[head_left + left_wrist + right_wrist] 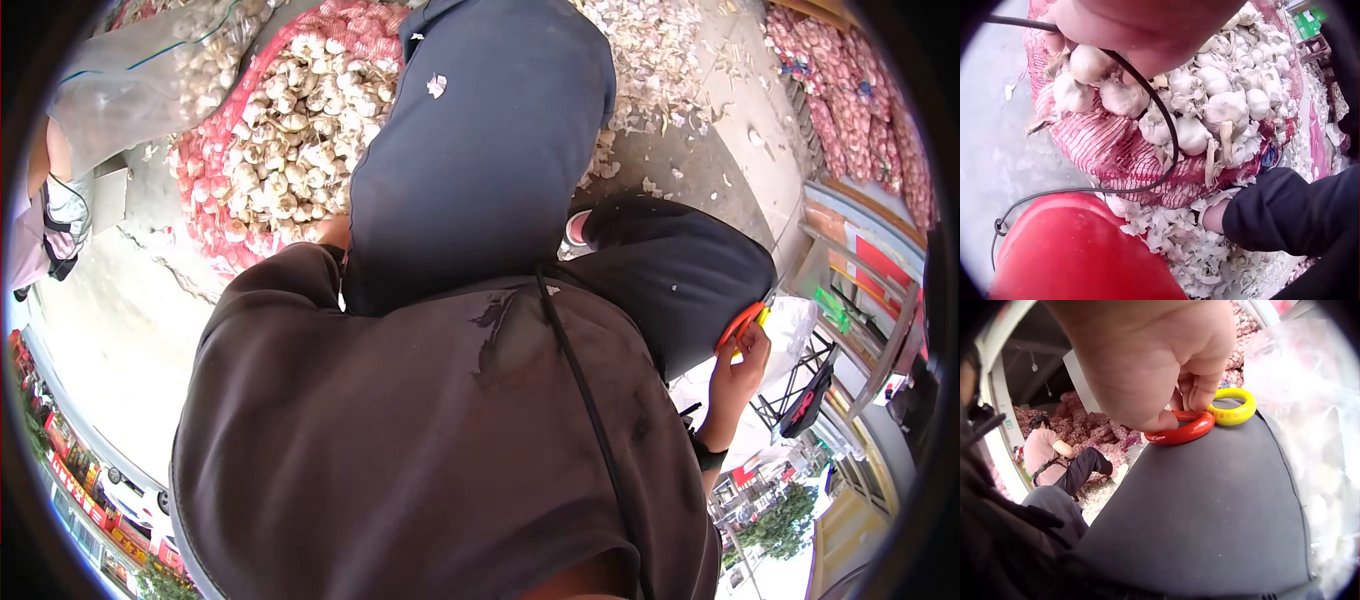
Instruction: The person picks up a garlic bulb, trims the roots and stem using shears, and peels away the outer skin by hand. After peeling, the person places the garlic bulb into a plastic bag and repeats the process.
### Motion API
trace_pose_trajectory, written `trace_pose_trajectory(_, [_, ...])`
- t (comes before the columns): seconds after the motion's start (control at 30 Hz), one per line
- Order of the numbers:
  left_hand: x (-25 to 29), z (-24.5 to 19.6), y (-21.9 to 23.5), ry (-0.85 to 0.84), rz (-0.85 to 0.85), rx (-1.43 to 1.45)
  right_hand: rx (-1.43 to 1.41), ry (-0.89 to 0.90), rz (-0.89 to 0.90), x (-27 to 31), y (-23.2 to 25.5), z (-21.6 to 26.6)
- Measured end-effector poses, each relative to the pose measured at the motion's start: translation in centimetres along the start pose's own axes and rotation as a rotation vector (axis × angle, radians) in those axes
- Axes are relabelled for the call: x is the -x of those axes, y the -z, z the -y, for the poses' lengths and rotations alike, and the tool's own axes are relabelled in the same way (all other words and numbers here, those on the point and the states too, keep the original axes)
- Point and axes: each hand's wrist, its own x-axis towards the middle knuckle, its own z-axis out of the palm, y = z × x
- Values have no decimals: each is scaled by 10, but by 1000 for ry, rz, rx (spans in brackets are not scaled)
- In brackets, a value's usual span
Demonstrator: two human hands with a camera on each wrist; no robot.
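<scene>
My left hand (334,232) is at the near edge of a heap of garlic bulbs (290,150) in a red mesh sack (205,170). In the left wrist view its fingers (1147,28) reach down on either side of a whitish garlic bulb (1089,64); I cannot tell whether they grip it. My right hand (742,358) holds scissors (1185,429) over my dark-trousered thigh (1210,506). One handle loop is red, the other yellow. Its thumb goes into the red loop, and the blades are hidden in the right wrist view.
Loose garlic skins (1191,250) litter the ground by the sack. A dark cord (1085,189) crosses in front of it. A clear plastic bag (1316,412) lies beside my leg. Another person (1050,450) sits near stacked mesh sacks (850,100).
</scene>
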Motion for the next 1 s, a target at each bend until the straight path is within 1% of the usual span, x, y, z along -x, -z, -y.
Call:
trace_pose_trajectory(0.23, [7,-2,16,105,204,159,8,21,-43,0,-5,-6])
trace_pose_trajectory(0.33, [4,-9,47,149,347,423,88,-20,-79,1,-4,1])
trace_pose_trajectory(0.37, [4,-15,64,114,378,589,0,-116,-43,2,-3,-4])
trace_pose_trajectory(0.4, [8,-20,85,64,411,759,-91,-210,-7,5,-4,-13])
trace_pose_trajectory(0.43, [12,-31,110,-43,416,896,-185,-302,29,6,-5,-19])
trace_pose_trajectory(0.47, [16,-42,134,-150,435,1038,-222,-319,41,5,-4,-22])
trace_pose_trajectory(0.53, [32,-76,186,-309,482,1060,-295,-357,65,4,-2,-28])
trace_pose_trajectory(0.57, [30,-90,206,-416,534,1088,-353,-411,88,1,3,-20])
trace_pose_trajectory(0.6, [30,-105,227,-528,587,1114,-381,-413,111,0,4,-22])
trace_pose_trajectory(0.63, [45,-124,250,-594,540,1131,-409,-414,136,-1,5,-26])
trace_pose_trajectory(0.67, [61,-143,272,-659,491,1148,-438,-413,161,-2,7,-28])
trace_pose_trajectory(0.7, [65,-157,292,-715,495,1149,-444,-397,151,-4,7,-26])
trace_pose_trajectory(0.73, [86,-174,309,-751,456,1226,-450,-381,141,-5,8,-20])
trace_pose_trajectory(0.8, [97,-196,333,-903,428,1313,-460,-349,120,-5,8,-5])
trace_pose_trajectory(0.87, [119,-218,349,-1021,406,1339,-607,-288,86,-6,6,9])
trace_pose_trajectory(0.93, [149,-243,356,-1141,413,1348,-737,-214,68,-8,9,25])
trace_pose_trajectory(0.97, [167,-256,359,-1192,473,1367,-745,-171,87,-12,14,37])
trace_pose_trajectory(1.0, [182,-270,358,-1231,526,1398,-823,-114,84,-13,12,40])
